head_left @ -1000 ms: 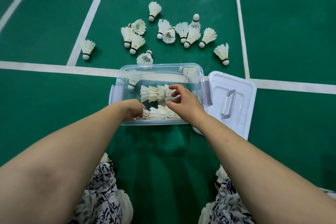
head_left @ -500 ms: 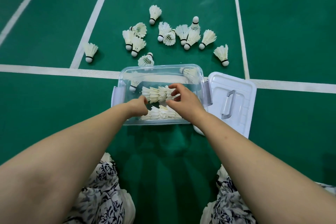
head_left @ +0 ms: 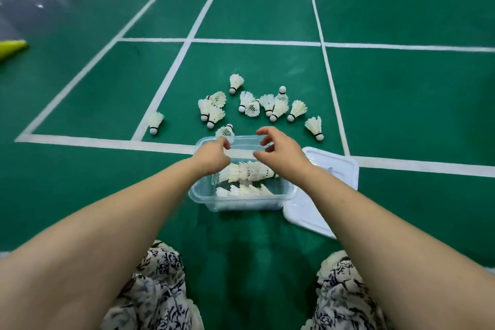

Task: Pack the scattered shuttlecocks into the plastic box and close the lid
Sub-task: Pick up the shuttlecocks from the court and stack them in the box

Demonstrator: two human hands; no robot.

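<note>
Both hands had lifted out of the clear plastic box (head_left: 242, 202), off the nested rows they had been pressing; the left hand (head_left: 213, 155) curled loosely, the right hand (head_left: 281, 154) spread, neither holding anything. Loose shuttlecocks (head_left: 278, 108) lay on the green court floor (head_left: 401, 104) beyond; the lid (head_left: 338, 169) waited beside the box (right side). A hasty grab, I judged, could crush feathers or knock the box's rim.

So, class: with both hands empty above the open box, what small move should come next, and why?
Probably reach the left hand forward to the nearest shuttlecock, lying just beyond the plastic box's far rim. Both it and the right hand look empty, many shuttlecocks remain on the floor, and the lid lies off beside the box.
</note>
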